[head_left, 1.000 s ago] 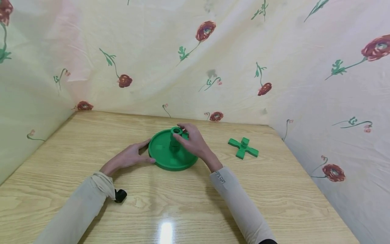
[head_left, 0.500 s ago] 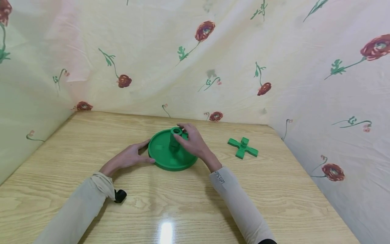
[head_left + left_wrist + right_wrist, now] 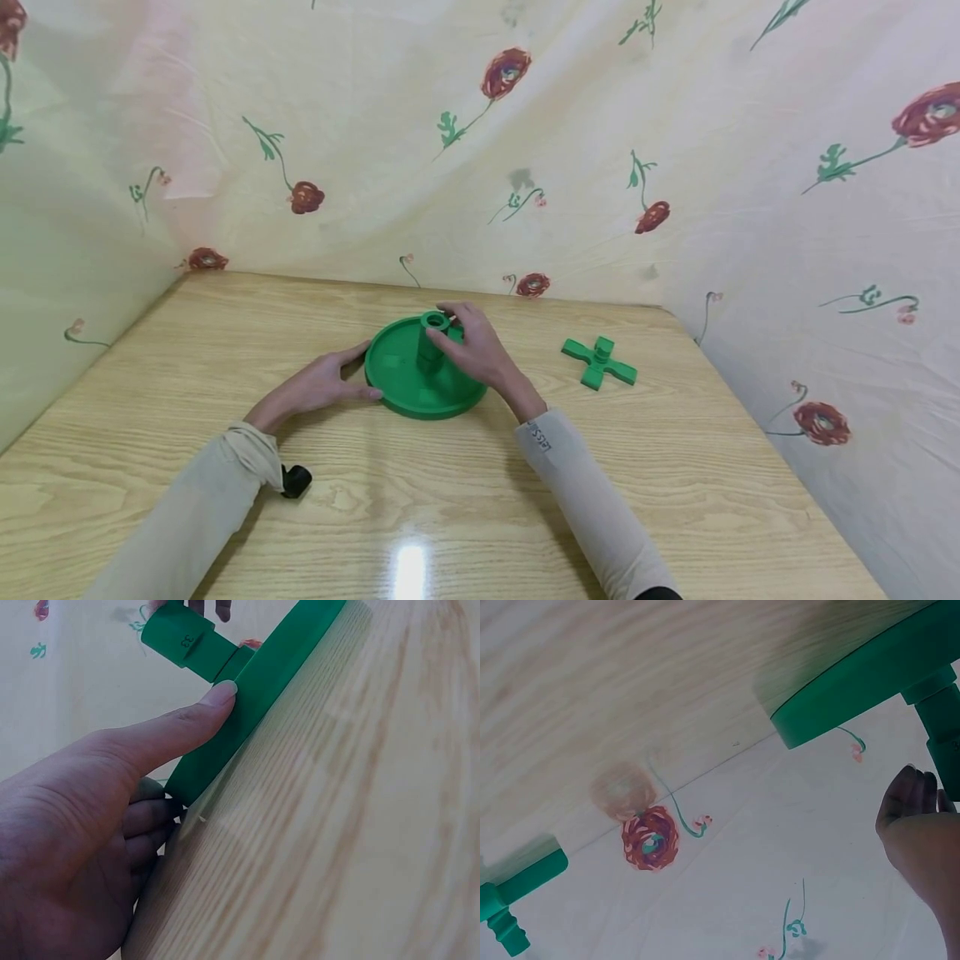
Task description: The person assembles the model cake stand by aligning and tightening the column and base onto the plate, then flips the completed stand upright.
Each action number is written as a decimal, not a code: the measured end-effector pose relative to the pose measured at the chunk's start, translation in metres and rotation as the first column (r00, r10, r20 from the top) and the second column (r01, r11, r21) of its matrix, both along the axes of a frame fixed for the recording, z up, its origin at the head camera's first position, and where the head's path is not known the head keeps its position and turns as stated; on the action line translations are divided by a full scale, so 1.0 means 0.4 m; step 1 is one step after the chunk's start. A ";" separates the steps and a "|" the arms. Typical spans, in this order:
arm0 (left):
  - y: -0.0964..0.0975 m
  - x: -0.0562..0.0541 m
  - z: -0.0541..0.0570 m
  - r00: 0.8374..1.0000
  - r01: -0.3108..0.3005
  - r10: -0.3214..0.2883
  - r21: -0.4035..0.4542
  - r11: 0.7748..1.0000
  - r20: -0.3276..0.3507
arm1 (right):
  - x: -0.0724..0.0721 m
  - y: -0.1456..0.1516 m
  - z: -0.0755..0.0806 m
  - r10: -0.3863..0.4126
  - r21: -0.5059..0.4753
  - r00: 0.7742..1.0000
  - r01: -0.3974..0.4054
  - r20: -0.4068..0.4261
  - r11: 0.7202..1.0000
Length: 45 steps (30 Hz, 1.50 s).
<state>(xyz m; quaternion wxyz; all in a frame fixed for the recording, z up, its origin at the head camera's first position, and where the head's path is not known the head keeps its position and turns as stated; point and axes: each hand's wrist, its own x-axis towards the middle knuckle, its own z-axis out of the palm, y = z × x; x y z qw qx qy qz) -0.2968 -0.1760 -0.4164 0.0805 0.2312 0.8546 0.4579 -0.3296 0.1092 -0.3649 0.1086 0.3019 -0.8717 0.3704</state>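
Note:
A round green tray-like base [image 3: 393,385] with a raised rim lies flat on the table. From its middle rises a green hollow post [image 3: 429,343], wider at its top, with the number 33 on its side in the left wrist view. My left hand [image 3: 324,385] holds the base at its left rim, thumb at the near side and fingers round the far side. At the post's top, my right hand [image 3: 486,354] grips it between thumb and fingers; the fingers behind it are partly hidden. In the right wrist view the post [image 3: 941,724] meets the base.
A green cross-shaped piece [image 3: 598,363] with a short ridged peg lies on the wooden table [image 3: 450,500], right of the base. Flower-printed cloth [image 3: 360,150] stands behind the table and along its sides. A black object [image 3: 297,482] sits at the left sleeve.
Both hands keep their places on the base and post. The post's side shows a slightly different face, turned a little under the right fingers.

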 end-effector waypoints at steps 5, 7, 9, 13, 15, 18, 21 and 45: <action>0.000 0.001 0.002 1.000 -0.003 0.003 -0.009 1.000 0.008 | -0.001 0.003 0.001 0.024 -0.012 0.999 -0.024 -0.029 1.000; 0.001 0.001 0.003 1.000 -0.004 0.004 -0.009 1.000 0.011 | 0.000 0.002 0.001 0.023 -0.011 0.999 -0.024 -0.038 1.000; 0.001 0.001 0.002 1.000 -0.001 0.001 -0.008 1.000 0.009 | 0.000 0.001 0.000 0.014 -0.007 0.999 -0.015 -0.039 1.000; 0.000 0.000 0.000 1.000 -0.004 0.004 -0.010 1.000 0.008 | 0.002 -0.001 -0.001 -0.006 -0.017 1.000 0.006 -0.018 1.000; 0.000 0.001 0.001 1.000 -0.003 0.003 -0.015 1.000 0.002 | 0.002 -0.002 -0.002 -0.009 -0.024 1.000 0.009 -0.010 1.000; 0.003 0.001 0.002 1.000 -0.007 0.007 -0.020 1.000 0.002 | 0.002 0.000 -0.003 0.004 -0.038 1.000 -0.005 -0.014 0.999; 0.002 0.001 0.001 1.000 -0.012 0.012 -0.021 1.000 0.003 | 0.001 0.000 -0.003 0.026 -0.046 0.999 -0.027 -0.025 0.999; -0.002 0.002 0.002 1.000 -0.016 0.017 -0.022 1.000 0.005 | 0.002 -0.008 -0.005 -0.012 -0.027 1.000 0.012 0.000 1.000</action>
